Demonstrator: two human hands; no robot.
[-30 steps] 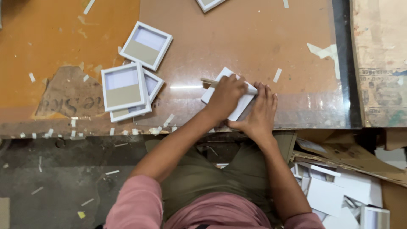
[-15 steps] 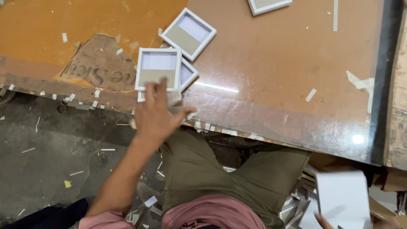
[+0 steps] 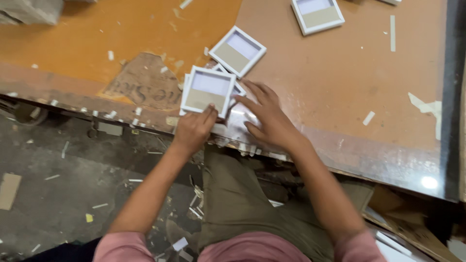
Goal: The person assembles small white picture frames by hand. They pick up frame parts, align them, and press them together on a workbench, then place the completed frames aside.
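A small square white frame (image 3: 208, 90) lies on top of a short stack near the table's front edge. My left hand (image 3: 193, 130) pinches its near edge with thumb and fingers. My right hand (image 3: 266, 118) rests flat on the table just right of the stack, fingers spread, fingertips touching the frame's right corner. A second white frame (image 3: 237, 51) lies tilted just behind the stack. A third one (image 3: 318, 14) sits at the far edge of the view.
The brown table (image 3: 340, 87) has a worn patch (image 3: 143, 87) at left and scattered white paper scraps. Its front edge runs diagonally above my lap. Littered floor (image 3: 58, 194) lies at left, cardboard and white sheets (image 3: 412, 228) at lower right.
My left hand moved from the table edge onto the top frame. My right hand came up from the pile at lower right and now lies on the table beside the stack.
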